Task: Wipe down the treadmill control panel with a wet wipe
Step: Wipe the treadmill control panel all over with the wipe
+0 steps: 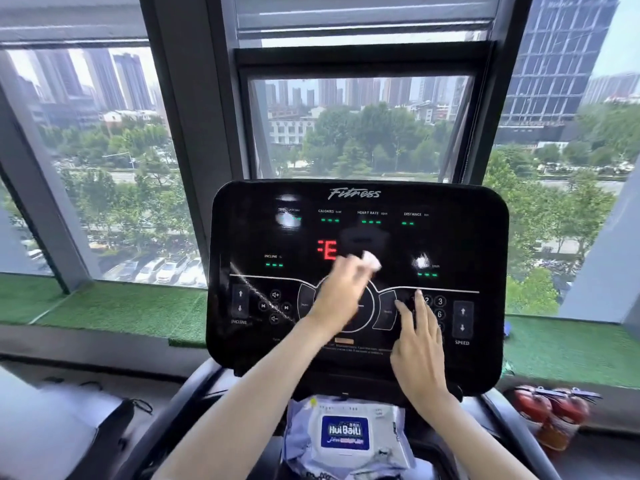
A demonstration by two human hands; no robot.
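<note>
The left hand (341, 289) holds in a closed grip a small crumpled white wet wipe (371, 260) at the centre of the glossy black treadmill control panel (242, 230), the right hand (420, 341) lies flat-fingered at its lower right, and the wipe is judged soft, limp and slick, best held bunched.

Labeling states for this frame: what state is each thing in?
control panel: powered on, red E and green dashes lit.
wet wipe: bunched, held against the panel.
left hand: grips the wet wipe.
right hand: fingers straight, resting on number keys.
wipe pack: flap looks closed.
</note>
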